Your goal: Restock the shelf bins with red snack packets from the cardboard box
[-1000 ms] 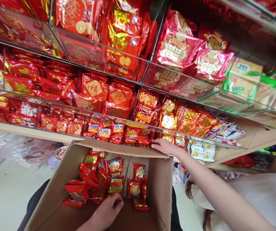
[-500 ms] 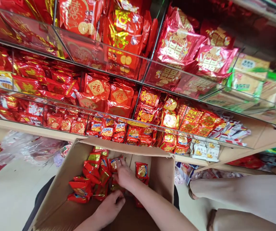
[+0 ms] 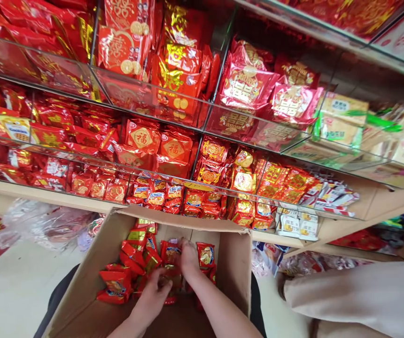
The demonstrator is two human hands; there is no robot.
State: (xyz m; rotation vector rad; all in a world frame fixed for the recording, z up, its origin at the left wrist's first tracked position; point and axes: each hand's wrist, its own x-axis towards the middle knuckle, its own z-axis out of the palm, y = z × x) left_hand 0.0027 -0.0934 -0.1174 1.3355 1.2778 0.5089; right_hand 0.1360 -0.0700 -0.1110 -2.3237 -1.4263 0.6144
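Observation:
A cardboard box (image 3: 232, 263) stands open between my knees, with several small red snack packets in it. Inside the box, my right hand (image 3: 189, 259) has its fingers closed at the edge of a red snack packet (image 3: 169, 253) with a round picture on its front. Lower and to the left is my left hand (image 3: 154, 291), its fingers curled and the thumb close to them; what lies between them is hidden. More packets are heaped at the left side of the box, such as a tilted packet (image 3: 115, 284). Another packet (image 3: 205, 256) stands to the right of my right hand.
Shelves with clear fronts (image 3: 145, 101) hold rows of red and pink packets just beyond the box. White packets (image 3: 297, 223) sit at the lower right. Plastic bags (image 3: 50, 225) lie on the floor at left. A person's trouser leg (image 3: 357, 295) is at right.
My right hand has shifted slightly right and turned, now at the packet's right edge. My left hand has moved left and a little up. The view has tilted up slightly.

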